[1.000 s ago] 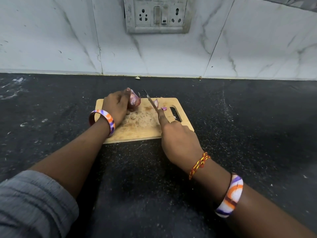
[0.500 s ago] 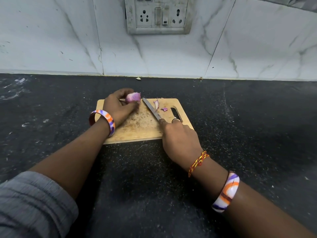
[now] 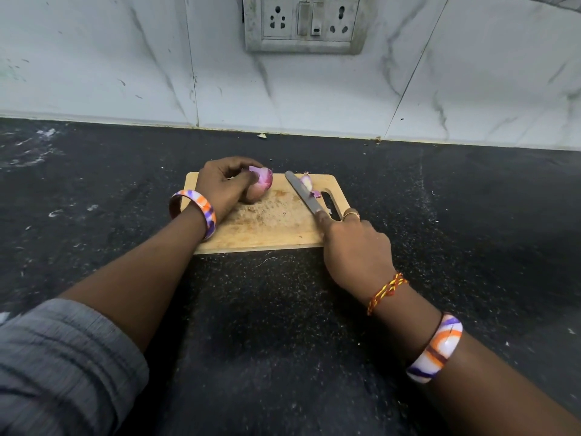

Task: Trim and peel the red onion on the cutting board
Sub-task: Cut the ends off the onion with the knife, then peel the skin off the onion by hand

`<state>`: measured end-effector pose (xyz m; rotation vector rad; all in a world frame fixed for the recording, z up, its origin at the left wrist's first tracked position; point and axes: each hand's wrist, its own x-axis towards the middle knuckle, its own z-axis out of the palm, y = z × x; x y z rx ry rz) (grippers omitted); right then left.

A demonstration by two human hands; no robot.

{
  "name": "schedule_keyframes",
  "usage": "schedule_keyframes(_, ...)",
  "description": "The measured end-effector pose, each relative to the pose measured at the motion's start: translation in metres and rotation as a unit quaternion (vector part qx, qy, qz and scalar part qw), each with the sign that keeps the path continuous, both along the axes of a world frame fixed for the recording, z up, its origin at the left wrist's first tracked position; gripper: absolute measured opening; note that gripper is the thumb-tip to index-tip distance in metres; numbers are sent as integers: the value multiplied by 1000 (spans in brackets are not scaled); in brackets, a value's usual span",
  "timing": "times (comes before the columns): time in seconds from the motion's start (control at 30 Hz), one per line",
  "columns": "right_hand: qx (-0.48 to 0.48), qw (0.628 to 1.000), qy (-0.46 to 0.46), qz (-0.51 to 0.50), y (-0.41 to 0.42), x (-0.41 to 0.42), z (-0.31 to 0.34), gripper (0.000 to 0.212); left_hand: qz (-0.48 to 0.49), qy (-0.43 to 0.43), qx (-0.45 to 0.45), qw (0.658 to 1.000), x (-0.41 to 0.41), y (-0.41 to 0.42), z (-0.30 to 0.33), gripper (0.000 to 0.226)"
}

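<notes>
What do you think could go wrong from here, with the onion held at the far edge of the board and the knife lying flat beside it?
The left hand wraps the red onion closely, so its fingertips may sit in the blade's path at the next cut. The onion is round and near the cutting board rim, so it might roll off. Peel scraps resting on the knife in the right hand could make it slip.

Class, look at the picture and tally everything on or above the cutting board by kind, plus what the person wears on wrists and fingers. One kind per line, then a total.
Red onion: 1
Knife: 1
Cut onion scraps: 2
Striped bangles: 2
Thread bracelet: 1
Finger ring: 1
Total: 8
</notes>
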<state>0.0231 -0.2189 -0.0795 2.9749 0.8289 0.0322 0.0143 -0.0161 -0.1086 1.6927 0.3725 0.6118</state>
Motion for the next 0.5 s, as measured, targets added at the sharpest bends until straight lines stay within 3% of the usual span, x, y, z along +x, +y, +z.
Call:
schedule_keyframes(0.13,66,995,-69,35,9,3,6,54,-35,-33,-29,998,0,-2,1,24)
schedule_keyframes(0.27,281,953,49,103,43,9,9,63,-74,-56,-42,995,-4,-2,3,22)
schedule_keyframes(0.37,434,886,147,72,74,20,1,52,-78,-56,-33,995,-5,1,1,25)
schedule_keyframes(0.5,638,749,178,-1,91,31,-19,23,-53,-44,-76,995,-2,1,0,23)
